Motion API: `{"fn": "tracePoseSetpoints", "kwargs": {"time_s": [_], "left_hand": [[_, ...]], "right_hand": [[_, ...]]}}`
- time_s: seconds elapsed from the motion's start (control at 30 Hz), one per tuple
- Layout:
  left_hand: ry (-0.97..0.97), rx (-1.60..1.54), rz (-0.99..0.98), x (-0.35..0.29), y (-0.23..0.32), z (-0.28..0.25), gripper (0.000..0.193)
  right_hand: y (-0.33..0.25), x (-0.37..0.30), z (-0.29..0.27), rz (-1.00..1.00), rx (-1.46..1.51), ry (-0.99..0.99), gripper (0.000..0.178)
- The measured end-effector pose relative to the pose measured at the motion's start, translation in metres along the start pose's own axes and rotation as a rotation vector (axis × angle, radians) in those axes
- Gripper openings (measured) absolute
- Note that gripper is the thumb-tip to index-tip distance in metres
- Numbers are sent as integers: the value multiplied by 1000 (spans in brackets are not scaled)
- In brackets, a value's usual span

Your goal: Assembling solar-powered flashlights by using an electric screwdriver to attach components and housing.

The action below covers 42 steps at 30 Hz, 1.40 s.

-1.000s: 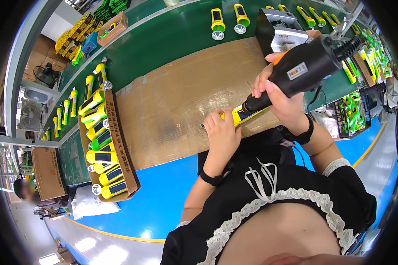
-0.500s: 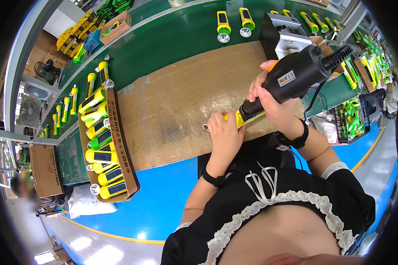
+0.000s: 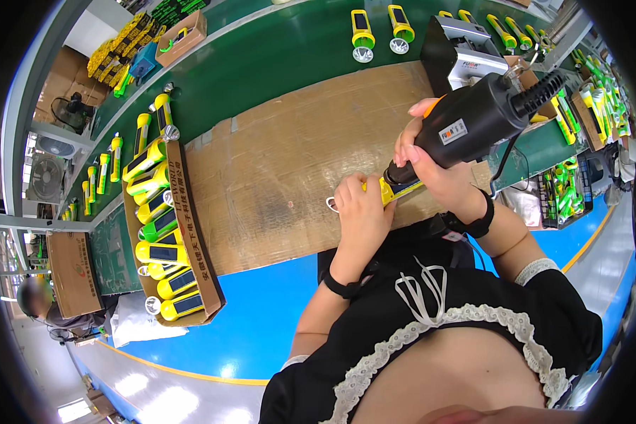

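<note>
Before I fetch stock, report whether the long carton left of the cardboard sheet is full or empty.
Looks full: solar flashlights lie side by side along the carton, some overlapping, hiding its bottom.

The power tool (image 3: 466, 126) is black and orange; the flashlight (image 3: 387, 191) yellow; the cardboard sheet (image 3: 283, 155) brown.

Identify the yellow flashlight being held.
It is the yellow flashlight in the left hand, at the nose of the black power tool; the other flashlights, in the cardboard box and elsewhere, are unheld.
</note>
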<state>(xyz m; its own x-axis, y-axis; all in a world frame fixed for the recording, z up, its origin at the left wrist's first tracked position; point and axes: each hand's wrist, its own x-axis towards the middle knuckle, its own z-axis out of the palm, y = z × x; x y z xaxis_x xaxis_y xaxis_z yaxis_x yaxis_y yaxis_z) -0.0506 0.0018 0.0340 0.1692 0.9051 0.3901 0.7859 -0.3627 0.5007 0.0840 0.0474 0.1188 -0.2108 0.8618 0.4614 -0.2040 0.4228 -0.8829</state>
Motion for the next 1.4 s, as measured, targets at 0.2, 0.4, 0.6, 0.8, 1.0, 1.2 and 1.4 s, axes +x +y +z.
{"fn": "tracePoseSetpoints", "kwargs": {"time_s": [0.2, 0.4, 0.6, 0.8, 1.0, 1.2, 1.4], "left_hand": [[-58, -42, -12, 8, -2, 4, 47], [-35, -13, -31, 13, -9, 2, 48], [5, -23, -30, 5, -8, 0, 53], [-63, -21, -23, 4, -6, 0, 55], [-170, 69, 14, 13, 1, -8, 47], [-217, 230, -161, 40, -14, -18, 45], [-251, 580, -520, 127, -84, -24, 46]], "right_hand": [[8, 10, -3, 21, 120, 79, 39], [20, 27, -1, 100, 90, -159, 34], [24, 21, 1, 134, 157, -174, 32], [30, 11, -4, 202, 120, -127, 36], [8, 27, -17, 28, 234, -66, 44], [-12, 43, -86, -515, 389, 189, 71], [34, 37, -98, -427, 22, 374, 59]]}}
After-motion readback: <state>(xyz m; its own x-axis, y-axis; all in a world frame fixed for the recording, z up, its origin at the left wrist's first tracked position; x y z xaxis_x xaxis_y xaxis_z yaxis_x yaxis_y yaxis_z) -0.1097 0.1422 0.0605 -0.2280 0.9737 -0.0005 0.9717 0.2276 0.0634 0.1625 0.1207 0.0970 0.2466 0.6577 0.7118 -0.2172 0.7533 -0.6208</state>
